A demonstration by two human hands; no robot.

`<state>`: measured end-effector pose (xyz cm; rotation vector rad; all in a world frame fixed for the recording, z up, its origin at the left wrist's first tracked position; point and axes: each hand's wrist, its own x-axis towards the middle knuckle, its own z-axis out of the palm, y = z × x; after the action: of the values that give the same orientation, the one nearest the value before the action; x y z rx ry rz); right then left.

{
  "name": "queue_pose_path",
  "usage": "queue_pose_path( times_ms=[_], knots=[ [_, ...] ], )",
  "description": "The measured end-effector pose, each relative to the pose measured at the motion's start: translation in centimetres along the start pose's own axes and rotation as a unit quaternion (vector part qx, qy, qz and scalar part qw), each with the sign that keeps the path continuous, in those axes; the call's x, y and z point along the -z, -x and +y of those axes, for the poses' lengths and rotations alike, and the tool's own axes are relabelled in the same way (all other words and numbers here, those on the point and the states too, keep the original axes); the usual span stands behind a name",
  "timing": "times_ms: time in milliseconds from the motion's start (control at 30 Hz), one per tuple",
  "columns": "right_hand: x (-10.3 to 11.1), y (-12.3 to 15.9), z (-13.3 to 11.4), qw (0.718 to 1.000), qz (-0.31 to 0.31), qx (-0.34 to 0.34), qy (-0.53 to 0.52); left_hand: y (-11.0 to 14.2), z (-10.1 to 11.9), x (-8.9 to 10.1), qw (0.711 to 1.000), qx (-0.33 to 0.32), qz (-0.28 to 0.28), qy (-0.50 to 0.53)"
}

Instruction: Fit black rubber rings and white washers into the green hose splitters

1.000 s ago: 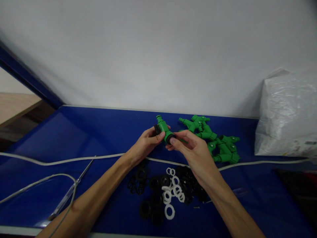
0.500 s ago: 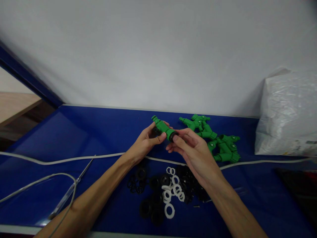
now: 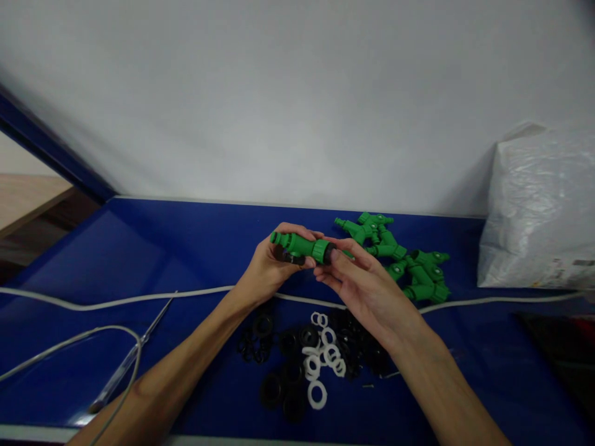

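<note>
Above the blue table, the left hand is gripping the green fitting while the right hand is pinching the black ring at its end, probably best kept square.

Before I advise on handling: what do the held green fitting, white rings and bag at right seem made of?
Fitting: probably moulded plastic with a satin sheen, given its even colour and crisp ribs.
White rings: likely plastic, matte and opaque; their edges look clean and stiff, but firm rubber is possible.
Bag: looks like thin, glossy plastic film, creased and catching highlights.
</note>
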<state>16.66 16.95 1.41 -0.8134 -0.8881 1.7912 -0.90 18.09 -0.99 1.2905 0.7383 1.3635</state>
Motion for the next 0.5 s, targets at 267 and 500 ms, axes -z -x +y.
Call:
queue_pose_path(
  times_ms=[267,500],
  knots=[
    [0.06,-0.03,-0.5,0.998,-0.004,-0.051,-0.036,0.15,0.43,0.24,0.987,-0.113,-0.018,-0.117],
    [-0.58,0.1,-0.58,1.0,-0.007,0.005,-0.014,0.01,0.2,0.45,1.0,-0.01,0.004,-0.003]
  ],
)
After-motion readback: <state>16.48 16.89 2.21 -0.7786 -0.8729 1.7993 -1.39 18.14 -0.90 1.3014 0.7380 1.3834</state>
